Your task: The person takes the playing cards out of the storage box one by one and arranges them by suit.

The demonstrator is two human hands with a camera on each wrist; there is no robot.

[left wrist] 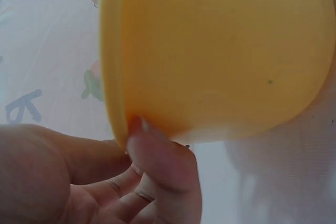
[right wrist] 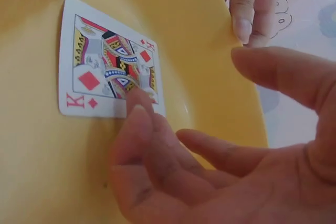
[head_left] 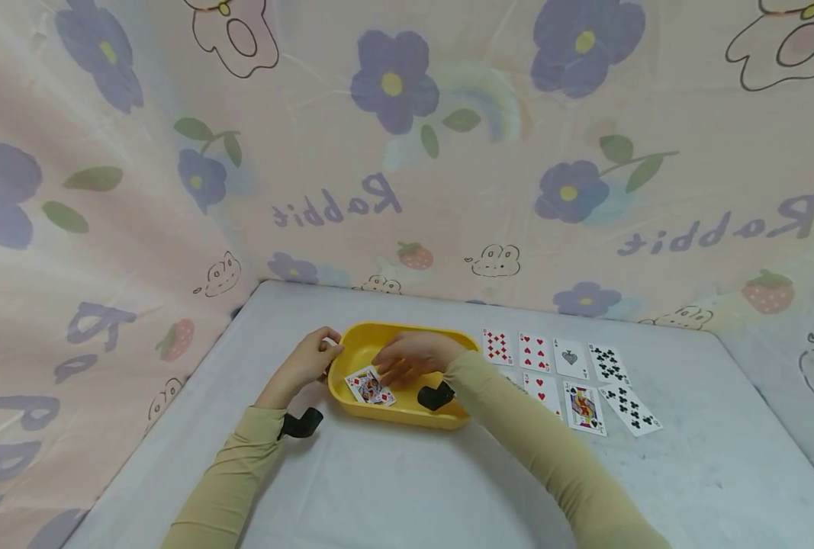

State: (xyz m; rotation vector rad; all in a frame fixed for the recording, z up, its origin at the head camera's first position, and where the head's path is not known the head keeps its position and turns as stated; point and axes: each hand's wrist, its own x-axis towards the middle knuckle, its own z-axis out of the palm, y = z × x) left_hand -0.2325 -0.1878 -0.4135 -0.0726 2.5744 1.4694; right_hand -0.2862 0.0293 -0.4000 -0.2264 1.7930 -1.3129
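A yellow tray (head_left: 407,415) stands on the white-covered table. At its left end my left hand (head_left: 307,358) pinches the rim between thumb and finger, as the left wrist view shows up close. Inside the tray, toward its left side, lies a king of diamonds playing card (head_left: 361,387), face up. My right hand (head_left: 420,352) is over the tray, fingers spread and loosely bent beside the card. In the right wrist view its fingertips overlap the card's edge (right wrist: 105,103); whether they touch it I cannot tell. Nothing is pinched between thumb and fingers.
Right of the tray, several face-up cards lie in two rough rows, among them an ace of spades (head_left: 571,358), a jack (head_left: 583,408) and a tilted clubs card (head_left: 629,408). My right forearm partly covers the front row. A patterned cloth (head_left: 448,191) hangs behind the table.
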